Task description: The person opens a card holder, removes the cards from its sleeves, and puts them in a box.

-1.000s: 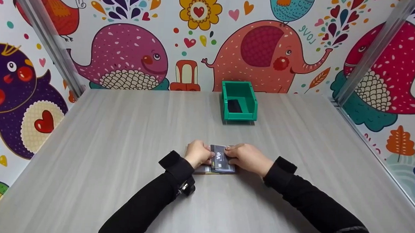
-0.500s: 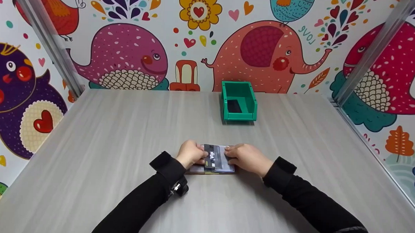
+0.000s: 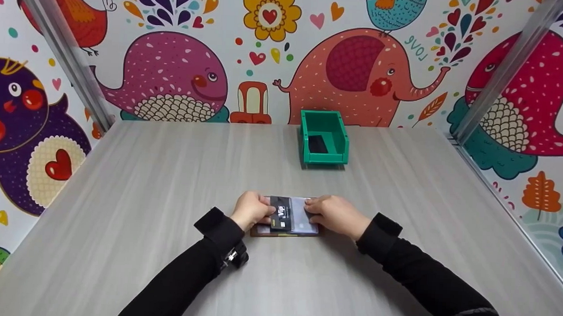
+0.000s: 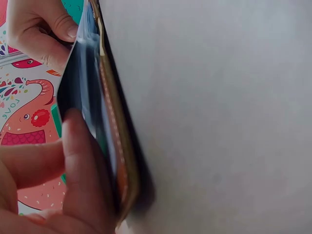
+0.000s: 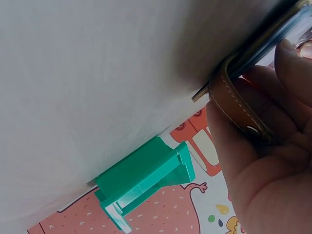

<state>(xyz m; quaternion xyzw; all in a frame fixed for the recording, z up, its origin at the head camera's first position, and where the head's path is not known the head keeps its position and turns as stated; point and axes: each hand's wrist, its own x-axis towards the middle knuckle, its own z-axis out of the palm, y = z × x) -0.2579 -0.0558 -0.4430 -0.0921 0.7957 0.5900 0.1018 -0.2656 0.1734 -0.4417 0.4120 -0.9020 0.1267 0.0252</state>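
Observation:
A brown leather card holder (image 5: 233, 100) with a snap strap lies spread on the table beneath both hands, its stitched edge (image 4: 113, 122) visible in the left wrist view. Between thumb and fingers my left hand (image 3: 250, 208) pinches the left side of a dark card (image 3: 280, 214) printed "Vip". The card overlaps the holder's clear plastic sleeves (image 3: 300, 220), and its right edge is by the middle of them. My right hand (image 3: 334, 213) grips the holder at its right end, thumb on the sleeves. The strap curves against its fingers in the right wrist view.
Beyond the hands, near the back wall, stands a green plastic bin (image 3: 324, 158) with a low front. A flat dark object (image 3: 317, 144) lies inside it. Walls printed with cartoon animals border the back and sides of the pale wood-grain table (image 3: 167, 172).
My left hand has moved left with the dark card, sliding it across the holder and baring more of the clear sleeves. The right hand has stayed in place.

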